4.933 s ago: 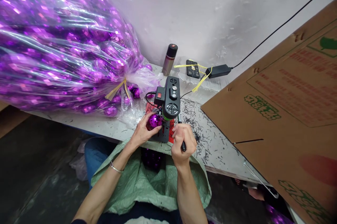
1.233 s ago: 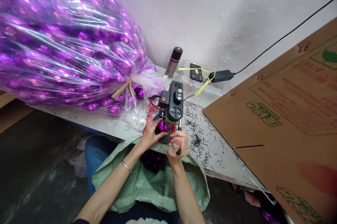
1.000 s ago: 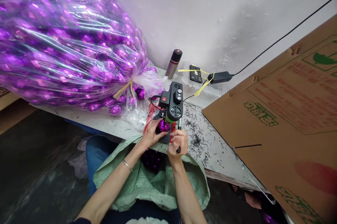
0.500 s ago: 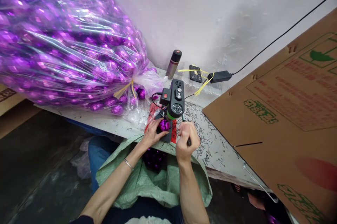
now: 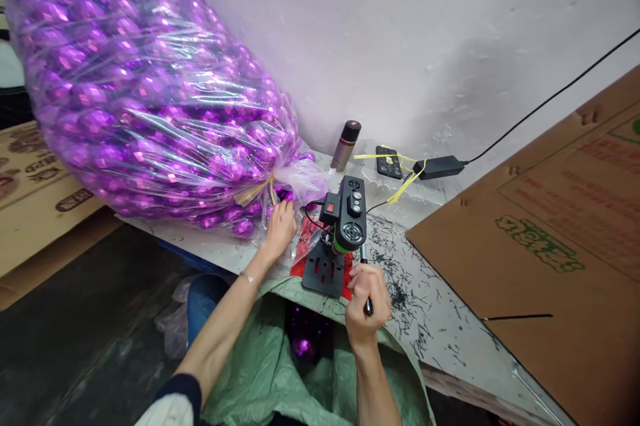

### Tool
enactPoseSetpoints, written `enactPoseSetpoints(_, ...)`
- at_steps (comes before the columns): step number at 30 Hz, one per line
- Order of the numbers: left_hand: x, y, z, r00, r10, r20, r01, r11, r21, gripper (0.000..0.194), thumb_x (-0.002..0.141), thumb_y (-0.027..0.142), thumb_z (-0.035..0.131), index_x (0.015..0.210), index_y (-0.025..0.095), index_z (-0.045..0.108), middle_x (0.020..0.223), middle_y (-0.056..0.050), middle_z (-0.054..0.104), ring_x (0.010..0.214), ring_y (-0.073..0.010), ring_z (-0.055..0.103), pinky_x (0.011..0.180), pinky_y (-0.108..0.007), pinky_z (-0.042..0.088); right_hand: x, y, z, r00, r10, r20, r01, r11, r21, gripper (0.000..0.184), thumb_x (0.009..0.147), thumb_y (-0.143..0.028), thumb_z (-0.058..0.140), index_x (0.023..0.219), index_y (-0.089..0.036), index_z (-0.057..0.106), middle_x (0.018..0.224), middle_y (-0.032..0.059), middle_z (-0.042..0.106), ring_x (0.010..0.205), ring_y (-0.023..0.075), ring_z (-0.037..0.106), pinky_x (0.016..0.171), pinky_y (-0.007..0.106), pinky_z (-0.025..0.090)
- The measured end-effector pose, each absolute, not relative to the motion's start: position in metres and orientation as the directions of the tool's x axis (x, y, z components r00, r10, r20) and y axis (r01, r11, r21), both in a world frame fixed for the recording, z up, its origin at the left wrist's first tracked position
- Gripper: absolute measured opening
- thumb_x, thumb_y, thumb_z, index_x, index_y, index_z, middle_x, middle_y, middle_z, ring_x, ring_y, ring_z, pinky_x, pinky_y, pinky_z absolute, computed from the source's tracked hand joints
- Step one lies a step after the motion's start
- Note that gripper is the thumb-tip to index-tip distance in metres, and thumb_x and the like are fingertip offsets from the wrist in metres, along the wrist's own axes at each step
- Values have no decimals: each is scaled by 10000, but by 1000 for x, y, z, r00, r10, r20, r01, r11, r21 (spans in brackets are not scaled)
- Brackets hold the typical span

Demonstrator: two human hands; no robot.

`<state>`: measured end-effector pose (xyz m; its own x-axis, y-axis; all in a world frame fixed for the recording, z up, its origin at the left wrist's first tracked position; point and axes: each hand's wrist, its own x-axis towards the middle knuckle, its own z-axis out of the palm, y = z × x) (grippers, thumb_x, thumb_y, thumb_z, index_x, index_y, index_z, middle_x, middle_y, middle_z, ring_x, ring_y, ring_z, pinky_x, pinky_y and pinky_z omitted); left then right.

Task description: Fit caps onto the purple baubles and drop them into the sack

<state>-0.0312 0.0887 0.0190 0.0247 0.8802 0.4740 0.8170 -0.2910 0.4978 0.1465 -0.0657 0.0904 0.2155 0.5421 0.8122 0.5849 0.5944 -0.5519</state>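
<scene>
1. Head view: right hand (image 5: pixel 369 299) is wrapped round the lever handle (image 5: pixel 369 307) of the black benchtop press (image 5: pixel 352 213); fingers closed on grip.
2. Left hand (image 5: pixel 281 231) is held at the tied neck of the clear plastic bag (image 5: pixel 150 93), by the yellow tie (image 5: pixel 255 191). Fingers bent, tips partly hidden; opening and any hold can't be told.
3. Purple faceted balls (image 5: pixel 243 228) are packed in the bag, left of the press; one purple ball (image 5: pixel 303 347) is seen inside the open green sack (image 5: pixel 260 359), below the worktop (image 5: pixel 430 339) edge.
4. Press is stood on a slotted base plate (image 5: pixel 323 273), red sheet (image 5: pixel 348 276) underneath.
5. Black clippings (image 5: pixel 400 293) are scattered right of the press.
6. Behind: cylindrical bottle (image 5: pixel 346 146), dark phone-like item (image 5: pixel 389 163), power adapter (image 5: pixel 441 167), yellow strips (image 5: pixel 406 187).
7. Printed cardboard carton (image 5: pixel 565 279) at right.
</scene>
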Motion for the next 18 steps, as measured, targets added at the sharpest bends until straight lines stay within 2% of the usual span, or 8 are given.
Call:
enactPoseSetpoints(1,-31,113,25,14,921,389,855,-213,473,418,885,63,483,1283,95,607,1264,-227,664,1235,-332,611,1064,-518,478,146,-66,90,212,542,813,589,593,-549,316,958,-60,442,691,-219,496,709,-7,569,667,136,585,617,286,443)
enactPoseSetpoints(5,-24,163,36,6,952,305,874,-153,461,340,794,81,642,1134,62,644,1171,-267,669,1208,-399,585,1000,-520,480,146,-66,89,194,516,834,609,603,-515,320,949,-45,436,689,-223,490,683,-14,553,680,141,603,621,282,458)
enactPoseSetpoints(10,-31,144,36,4,964,266,866,-137,482,409,810,200,726,1172,40,621,1158,-277,668,1155,-401,613,962,-491,495,146,-65,91,184,515,837,611,607,-508,312,944,-31,435,701,-220,485,698,-19,549,688,125,595,618,261,458)
enactPoseSetpoints(12,-41,121,37,-17,964,266,806,-145,574,454,825,293,748,1203,72,625,1170,-241,683,1149,-378,635,985,-486,498,146,-65,94,196,535,822,596,600,-533,311,951,-36,436,703,-218,484,704,-19,548,688,121,588,623,260,456)
enactPoseSetpoints(14,-48,92,38,-80,971,224,645,-121,754,523,803,397,783,1221,119,634,1168,-187,709,1132,-345,664,1007,-481,507,146,-65,98,216,549,807,577,595,-559,311,959,-48,442,702,-217,487,703,-18,550,683,123,582,630,267,454)
enactPoseSetpoints(16,-50,61,37,-137,985,109,351,-54,935,593,789,498,780,1239,141,634,1158,-151,732,1093,-310,699,997,-464,532,145,-64,103,234,558,796,564,589,-579,311,968,-64,450,702,-216,495,696,-16,554,679,127,579,630,276,449)
enactPoseSetpoints(18,-44,33,34,-112,993,-35,12,37,999,621,796,569,747,1228,135,645,1153,-145,746,1060,-286,725,975,-439,558,144,-64,110,249,563,788,557,583,-592,322,979,-83,452,689,-217,495,678,-15,550,673,132,576,619,282,435)
